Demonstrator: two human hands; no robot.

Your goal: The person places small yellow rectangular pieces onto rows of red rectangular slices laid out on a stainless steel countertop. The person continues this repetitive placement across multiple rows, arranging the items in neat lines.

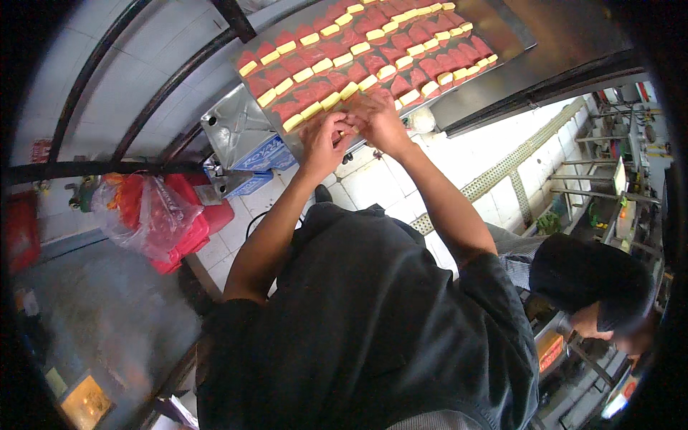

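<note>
Rows of thin red slices [310,93], which look like raw meat, cover a metal tray [514,32] in front of me. Short yellow blocks [349,90] lie along the slices, in lines across the tray. My left hand [327,141] is at the tray's near edge with its fingers curled in a pinch. Close against it on the right, my right hand [381,123] bends its fingers down beside the nearest row. Both hands' fingertips meet around something small. A yellowish bit shows there, but the fingers hide most of it.
Silver tins with blue sides [252,159] stand below the tray's left corner. Black metal rails [107,64] and red and clear plastic bags [147,211] are at left. A person in a dark cap [591,276] is close on my right, near metal shelving [595,179]. A floor grate [494,175] crosses white tiles.
</note>
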